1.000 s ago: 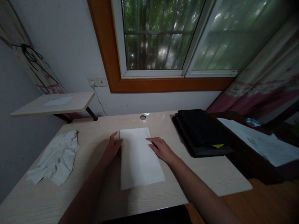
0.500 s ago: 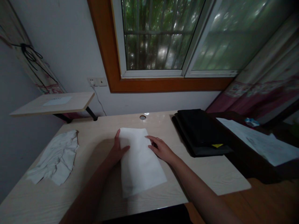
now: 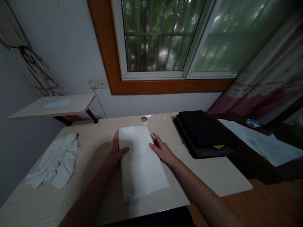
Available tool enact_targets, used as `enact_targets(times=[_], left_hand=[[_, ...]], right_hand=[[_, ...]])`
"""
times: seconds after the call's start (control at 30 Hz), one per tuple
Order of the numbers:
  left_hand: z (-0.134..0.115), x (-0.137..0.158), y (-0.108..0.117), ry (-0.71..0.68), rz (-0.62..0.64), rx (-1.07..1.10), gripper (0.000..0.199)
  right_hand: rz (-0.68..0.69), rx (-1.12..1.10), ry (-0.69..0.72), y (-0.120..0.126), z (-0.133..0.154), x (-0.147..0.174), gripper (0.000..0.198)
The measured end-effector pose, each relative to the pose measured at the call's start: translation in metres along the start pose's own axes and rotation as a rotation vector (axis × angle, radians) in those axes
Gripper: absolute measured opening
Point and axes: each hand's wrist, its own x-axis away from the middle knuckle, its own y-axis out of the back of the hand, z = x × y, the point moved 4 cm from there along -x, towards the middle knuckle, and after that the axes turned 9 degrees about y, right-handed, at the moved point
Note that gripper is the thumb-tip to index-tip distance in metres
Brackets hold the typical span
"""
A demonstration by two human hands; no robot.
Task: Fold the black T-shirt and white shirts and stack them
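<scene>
A white, flat rectangular bundle (image 3: 139,167), smooth like folded cloth or paper, lies lengthwise on the desk in front of me; its exact material is unclear. My left hand (image 3: 115,154) grips its upper left edge, thumb across the top face and fingers along the side. At the upper right edge is my right hand (image 3: 163,151), its fingers apart, with the thumb tip touching the border and the forefinger just beyond it. The undersides of both hands are hidden.
A crumpled white cloth (image 3: 56,160) lies left on the pale wooden desk (image 3: 94,201). Behind it stands a raised shelf (image 3: 78,105) with a paper. Black folded items (image 3: 201,132) are at right, beside a dark surface bearing a white sheet (image 3: 260,142). A cable hole (image 3: 144,119) is near the wall.
The right hand's fingers have slid off the bundle's top face to its right edge and spread. The bundle's far end has shifted slightly left and away, with the left hand still on it.
</scene>
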Motion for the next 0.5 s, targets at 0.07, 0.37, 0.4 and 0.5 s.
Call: enact_targets(times=[0.07,0.37,0.4,0.5], left_hand=[[-0.002,0.003,0.0,0.012,0.02,0.059,0.114],[-0.01,0.008,0.001,0.051,0.075,0.158,0.119],[-0.01,0.008,0.001,0.054,0.074,0.162,0.119],[-0.009,0.007,0.001,0.051,0.055,0.156,0.12]], right_hand=[[0.01,-0.201,-0.066,-0.009,0.005,0.001,0.077],[0.221,-0.727,-0.364,-0.04,0.013,0.016,0.051],[0.205,-0.743,-0.358,-0.04,0.013,0.016,0.05],[0.149,-0.783,-0.311,-0.036,0.013,0.012,0.05]])
